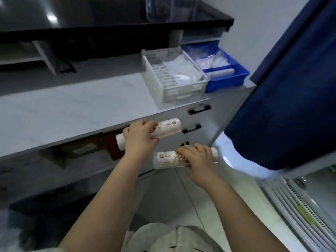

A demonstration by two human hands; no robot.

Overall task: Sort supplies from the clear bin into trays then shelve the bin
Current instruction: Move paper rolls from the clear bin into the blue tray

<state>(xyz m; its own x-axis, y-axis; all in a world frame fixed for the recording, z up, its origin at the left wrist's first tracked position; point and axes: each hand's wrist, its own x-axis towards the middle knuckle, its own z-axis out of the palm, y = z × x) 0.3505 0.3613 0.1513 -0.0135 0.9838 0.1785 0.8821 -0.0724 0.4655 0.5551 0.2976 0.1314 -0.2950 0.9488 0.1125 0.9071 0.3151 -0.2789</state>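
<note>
Head view: a person stands at a pale table (72, 110) with a wrapped roll in each of the hands, both held in the air just in front of the table's edge.
Left hand: the left hand (140, 137) is curled round the middle of the upper roll (169, 126), which lies roughly level with both ends sticking out.
Right hand: the right hand (199, 160) grips the lower roll (164, 159) towards its right end, fingers curled over the top.
Trays: the white tray (183, 91) and the blue tray (227, 82) stand touching, side by side, at the far right of the table. The blue tray holds a similar tray roll (221, 72) lying along its front compartment.
Clear bin: not plainly in view, so its place cannot be told.
Step in hand: probably carrying both rolls to a tray. Lifting them above the table edge and laying them down one at a time, lengthwise beside the matching roll, looks safer than dropping both together.
Around: plastic packets (181, 73) fill the white tray, black drawer handles (200, 108) sit below the trays, and an open shelf (81, 151) under the table holds boxes.
In the way: a blue curtain (291, 88) hangs close beside the blue tray, and the right forearm may brush it.
</note>
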